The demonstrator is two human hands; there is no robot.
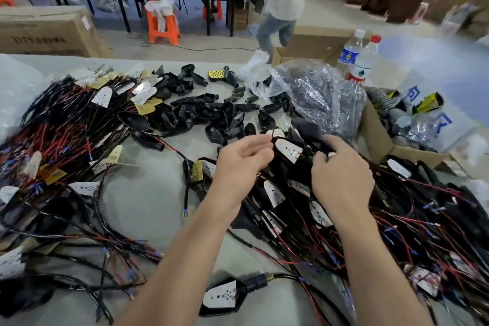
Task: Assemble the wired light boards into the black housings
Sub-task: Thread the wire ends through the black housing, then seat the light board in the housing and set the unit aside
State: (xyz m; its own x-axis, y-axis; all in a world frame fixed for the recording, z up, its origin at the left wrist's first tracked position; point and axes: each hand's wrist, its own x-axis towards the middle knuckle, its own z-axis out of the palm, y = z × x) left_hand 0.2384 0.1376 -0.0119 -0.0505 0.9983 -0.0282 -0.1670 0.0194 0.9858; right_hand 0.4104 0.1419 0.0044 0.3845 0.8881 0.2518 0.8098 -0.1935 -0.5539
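Observation:
My left hand [239, 164] and my right hand [341, 174] meet over the table's middle, together holding a black housing with a white light board [289, 150] set in it. The left fingers pinch its left end; the right fingers curl round its stem and wire. A heap of empty black housings [201, 114] lies behind. Loose wired light boards [66, 127] with red and black leads pile up at the left. Assembled units [397, 214] spread to the right, and one assembled unit [225, 296] lies near the front edge.
A clear plastic bag [317, 90] of black parts sits behind my hands. Two water bottles [357, 58] stand by an open cardboard box [375, 135] at the right. A person [280, 5] walks past beyond the table, near an orange stool [162, 26].

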